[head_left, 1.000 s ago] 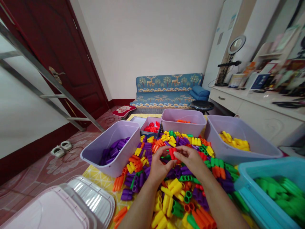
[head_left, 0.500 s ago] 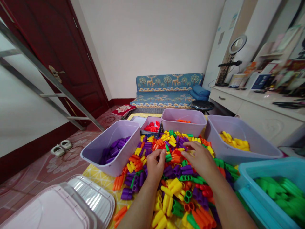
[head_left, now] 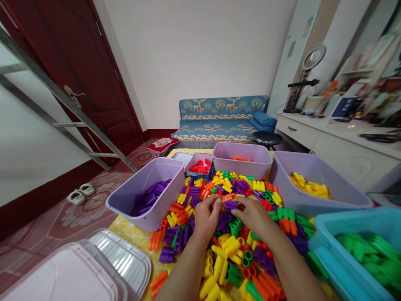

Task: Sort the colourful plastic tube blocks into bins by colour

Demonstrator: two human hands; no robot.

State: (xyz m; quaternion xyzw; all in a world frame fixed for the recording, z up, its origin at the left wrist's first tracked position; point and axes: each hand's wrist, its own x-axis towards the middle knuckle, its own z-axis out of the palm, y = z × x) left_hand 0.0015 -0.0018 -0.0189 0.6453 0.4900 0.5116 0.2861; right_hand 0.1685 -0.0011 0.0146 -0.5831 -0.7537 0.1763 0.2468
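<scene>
Reaching over the heap of blocks (head_left: 232,255), I have both hands at a purple block (head_left: 231,205) at its middle; left hand (head_left: 206,217) curled, fingertips on the left end; right hand (head_left: 255,215) pinching the right end; I judge a firm, level grip best, clear of neighbouring pieces.

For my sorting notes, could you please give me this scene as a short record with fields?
Left hand: over the pile of bricks, fingertips at an orange brick; grip unclear
Right hand: fingers on a purple brick; grip unclear
Left tub: purple bricks
Small box: red bricks
Middle tub: a few orange bricks
Right tub: yellow bricks
Blue tub: green bricks
</scene>
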